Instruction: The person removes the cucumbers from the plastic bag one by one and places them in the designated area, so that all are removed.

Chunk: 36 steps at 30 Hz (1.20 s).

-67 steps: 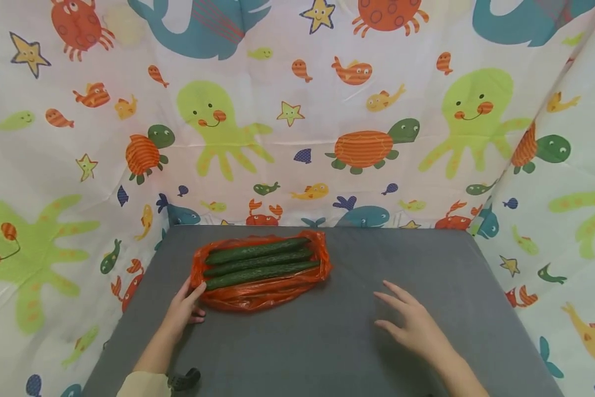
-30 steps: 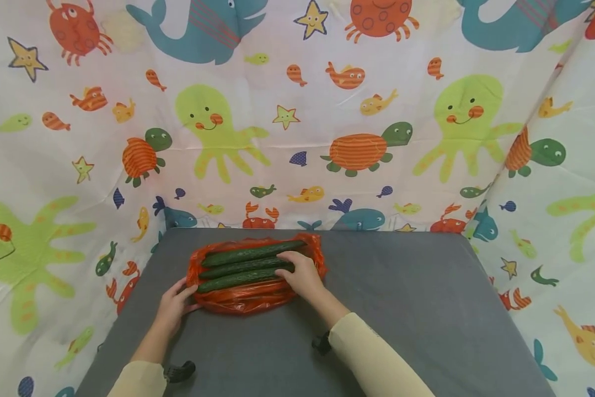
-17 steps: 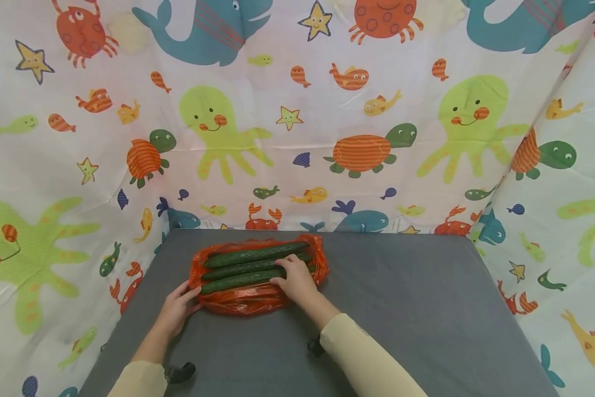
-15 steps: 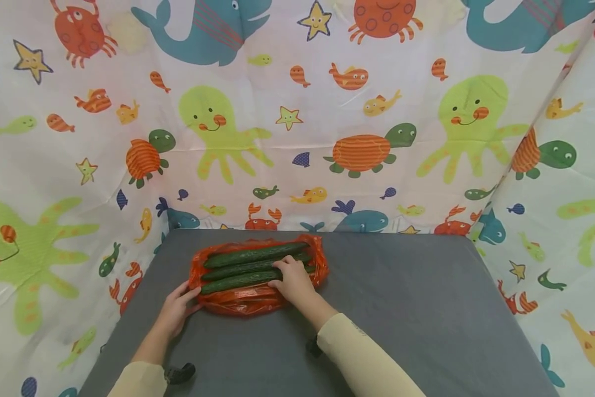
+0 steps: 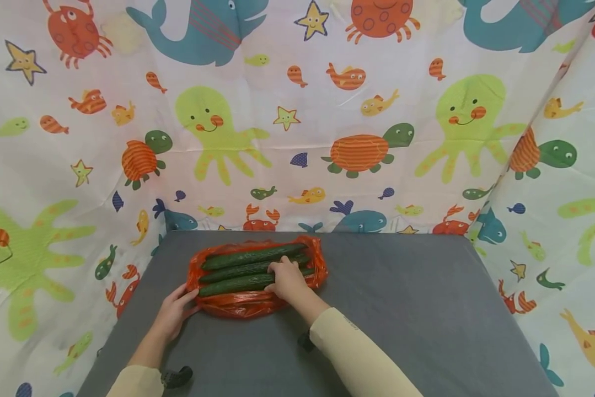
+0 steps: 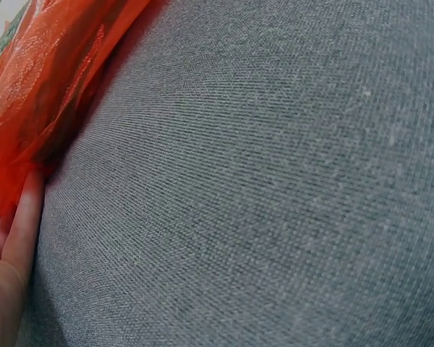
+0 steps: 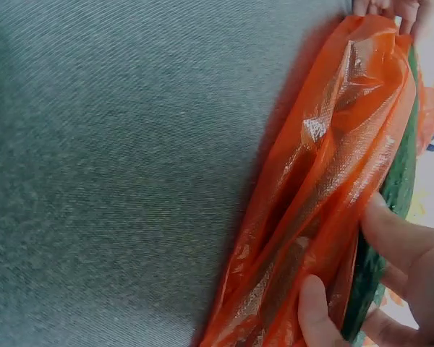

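Three long dark-green cucumbers lie side by side in an opened orange plastic bag (image 5: 237, 309) towards the far left of the table. My right hand (image 5: 288, 284) reaches over the bag and grips the nearest cucumber (image 5: 235, 285), thumb on the near side and fingers over the far side. In the right wrist view this cucumber (image 7: 399, 181) passes between thumb and fingers, and another fingertip touches the bag (image 7: 325, 181). At the bag's left end my left hand (image 5: 170, 314) holds the plastic, thumb by the cucumber's tip. Its fingers (image 6: 22, 231) lie against the orange film in the left wrist view.
The grey cloth-covered table (image 5: 391, 298) extends to the right of and in front of the bag. A white curtain (image 5: 297, 110) with printed sea animals closes off the back and both sides. Dark wrist cameras (image 5: 177, 377) hang below both wrists.
My right hand has come from the right side of the table onto the cucumbers, then slid a little left to the nearest one, which has shifted slightly. My left hand stays at the bag's end.
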Tool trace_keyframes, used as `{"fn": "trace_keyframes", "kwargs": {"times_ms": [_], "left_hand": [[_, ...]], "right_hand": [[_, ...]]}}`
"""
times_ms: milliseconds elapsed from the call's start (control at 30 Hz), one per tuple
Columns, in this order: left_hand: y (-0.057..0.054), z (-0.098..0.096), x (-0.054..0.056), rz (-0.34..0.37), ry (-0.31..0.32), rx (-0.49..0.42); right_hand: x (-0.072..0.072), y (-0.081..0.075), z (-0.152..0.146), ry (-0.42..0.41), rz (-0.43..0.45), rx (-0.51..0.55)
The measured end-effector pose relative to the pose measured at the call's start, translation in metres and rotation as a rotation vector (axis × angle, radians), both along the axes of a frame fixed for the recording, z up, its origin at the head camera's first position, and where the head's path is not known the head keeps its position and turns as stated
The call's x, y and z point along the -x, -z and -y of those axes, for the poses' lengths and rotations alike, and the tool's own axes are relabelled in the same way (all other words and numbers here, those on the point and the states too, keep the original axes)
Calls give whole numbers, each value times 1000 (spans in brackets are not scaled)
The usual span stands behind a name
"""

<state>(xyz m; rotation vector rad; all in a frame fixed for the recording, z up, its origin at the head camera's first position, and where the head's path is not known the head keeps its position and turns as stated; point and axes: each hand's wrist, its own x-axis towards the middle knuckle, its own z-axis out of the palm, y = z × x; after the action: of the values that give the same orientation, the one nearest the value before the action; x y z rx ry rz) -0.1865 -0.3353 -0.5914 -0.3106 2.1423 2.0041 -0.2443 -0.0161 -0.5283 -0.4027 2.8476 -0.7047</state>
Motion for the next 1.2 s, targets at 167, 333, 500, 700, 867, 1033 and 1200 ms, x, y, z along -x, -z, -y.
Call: {"fn": "trace_keyframes", "kwargs": {"times_ms": [167, 333, 500, 700, 867, 1033, 1200], "left_hand": [[1, 3, -2, 15, -24, -26], [4, -1, 2, 17, -38, -54], [5, -8, 6, 13, -47, -86], [-4, -11, 5, 10, -41, -73], [-1, -8, 5, 13, -47, -30], [-2, -6, 3, 12, -39, 0], [-1, -4, 2, 9, -39, 3]], "right_hand": [[0, 3, 3, -26, -22, 5], [1, 0, -3, 8, 12, 54], [2, -11, -11, 48, 43, 142], [3, -21, -12, 52, 37, 170], [0, -27, -10, 20, 9, 255], [-2, -38, -4, -43, -107, 349], [-4, -51, 0, -72, -167, 384]]}}
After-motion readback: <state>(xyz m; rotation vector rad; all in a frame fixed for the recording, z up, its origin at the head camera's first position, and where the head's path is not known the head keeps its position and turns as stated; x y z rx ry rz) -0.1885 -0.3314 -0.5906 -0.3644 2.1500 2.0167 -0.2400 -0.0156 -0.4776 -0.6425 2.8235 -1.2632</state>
